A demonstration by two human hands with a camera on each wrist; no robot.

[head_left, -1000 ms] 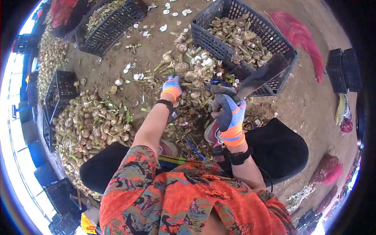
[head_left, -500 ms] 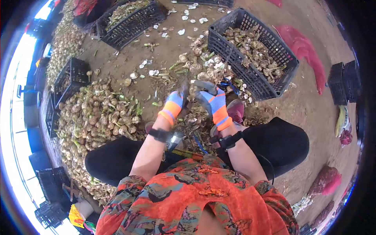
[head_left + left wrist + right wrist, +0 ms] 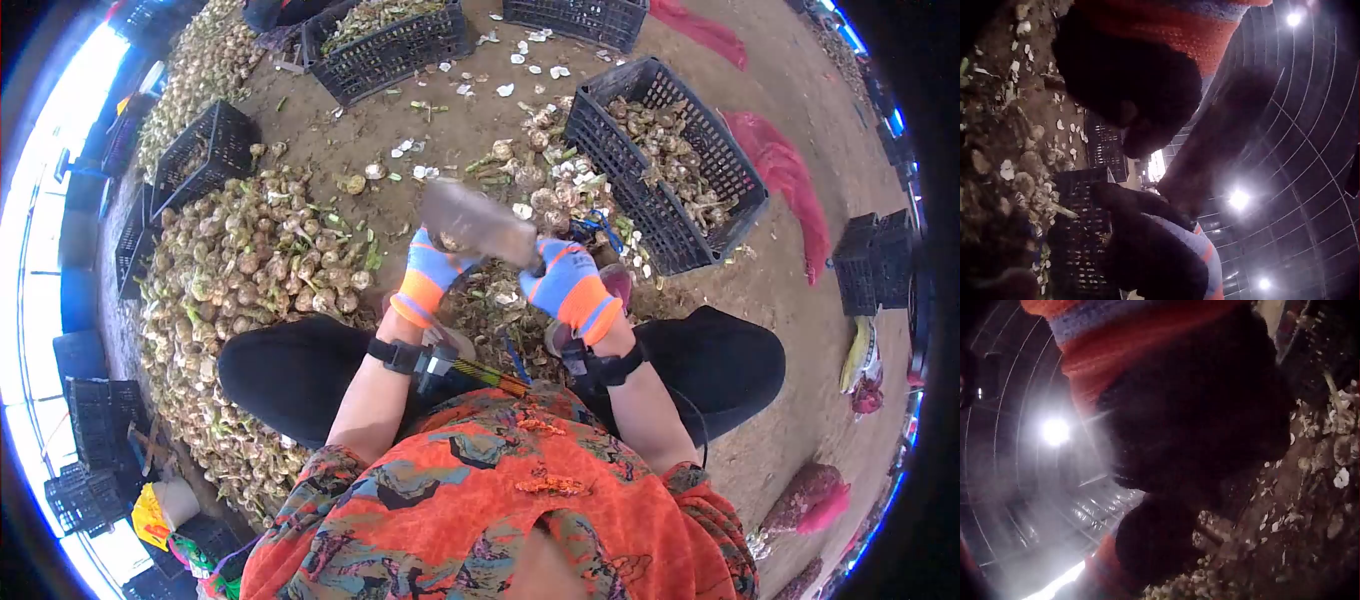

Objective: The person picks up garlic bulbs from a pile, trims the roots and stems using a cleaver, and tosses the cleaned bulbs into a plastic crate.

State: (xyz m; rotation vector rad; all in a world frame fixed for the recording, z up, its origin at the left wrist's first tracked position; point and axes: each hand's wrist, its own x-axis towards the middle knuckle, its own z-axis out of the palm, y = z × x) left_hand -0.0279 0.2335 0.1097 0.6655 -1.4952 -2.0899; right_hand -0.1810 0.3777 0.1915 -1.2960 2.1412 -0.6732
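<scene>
Bridging both hands, a broad blade slants across their front

blade: in right hand, reaching left before left hand.
bulb: in left hand, by the blade.
heap: on ground, left of both hands.
side crate: at heap's far edge.
near crate: ahead of right hand, crate bulbs inside.
loose bulbs: on ground, between heap and near crate.
net: right of near crate.
crate stack: far right.
</scene>
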